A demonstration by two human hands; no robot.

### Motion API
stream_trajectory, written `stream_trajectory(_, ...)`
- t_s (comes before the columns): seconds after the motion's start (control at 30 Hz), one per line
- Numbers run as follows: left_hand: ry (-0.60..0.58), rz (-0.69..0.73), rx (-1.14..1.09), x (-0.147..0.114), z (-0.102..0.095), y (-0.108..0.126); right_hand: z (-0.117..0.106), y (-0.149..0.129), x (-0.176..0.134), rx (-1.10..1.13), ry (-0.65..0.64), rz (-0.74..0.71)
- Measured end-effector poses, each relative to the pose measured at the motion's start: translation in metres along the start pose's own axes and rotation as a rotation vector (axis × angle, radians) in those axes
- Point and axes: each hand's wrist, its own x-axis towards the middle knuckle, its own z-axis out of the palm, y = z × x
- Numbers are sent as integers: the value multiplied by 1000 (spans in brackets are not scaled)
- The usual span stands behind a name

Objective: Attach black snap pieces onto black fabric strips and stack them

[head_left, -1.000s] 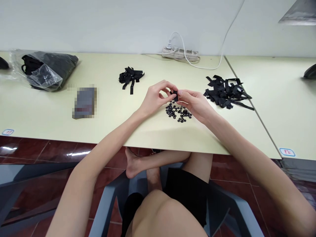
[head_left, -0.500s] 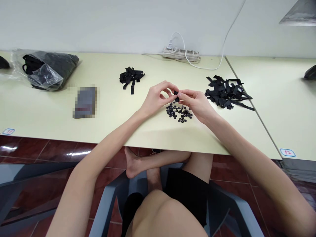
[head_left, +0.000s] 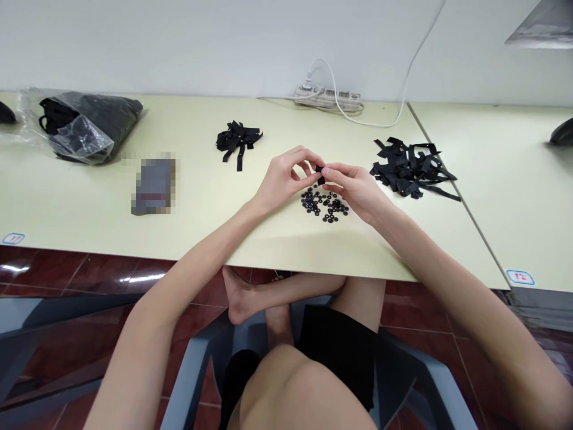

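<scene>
Between my fingertips, above the table, is a short black fabric strip (head_left: 320, 178). My left hand (head_left: 293, 173) pinches it from the left, thumb and forefinger closed on it. From the other side my right hand (head_left: 351, 182) grips the same strip, its fingertips touching those of the left. The fingers cover most of the strip, so any small part on it is hidden. Just below the hands lie many small round black snap-like discs (head_left: 331, 209), loosely scattered. A pile of black strips (head_left: 409, 167) lies right of my right hand, and a smaller strip pile (head_left: 237, 140) lies beyond my left hand.
A clear plastic bag of black material (head_left: 89, 128) lies at the far left, near a blurred grey object (head_left: 154, 186). Against the wall sits a white power strip (head_left: 329, 97) with a cable (head_left: 376, 124). A seam (head_left: 463, 197) divides the table at right.
Both hands keep their pinch on the strip with almost no movement. The view has shifted very slightly; the piles and discs look the same.
</scene>
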Motion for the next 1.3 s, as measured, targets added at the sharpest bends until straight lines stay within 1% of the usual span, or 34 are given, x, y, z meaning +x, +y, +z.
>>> stream_trajectory(0.17, -8, -13, 5, 1, -1, -1, -4, 2, 2, 43, -47, 38)
stream_trajectory(0.3, -4, 10, -18, 0, 0, 0, -4, 0, 2, 67, -66, 66)
stream_trajectory(0.47, -11, 5, -9, 0, 0, 2, -2, -2, 1, 45, -34, 67)
stream_trajectory(0.7, -23, -19, -14, 0, 0, 1, -2, 2, 2, 39, 13, 56)
stream_trajectory(0.83, -21, -16, -15, 0, 0, 0, -1, 3, 2, 72, 32, 60)
stream_trajectory(1.0, -1, 0, -12, -1, 1, 0, 2, 3, 1, 103, 34, 67)
stream_trajectory(1.2, -2, -20, 9, -1, 1, 1, 3, 3, 2, 198, 36, 77)
stream_trajectory(1.3, 8, 2, -9, 0, 1, 2, 4, 2, 1, 155, 44, 46)
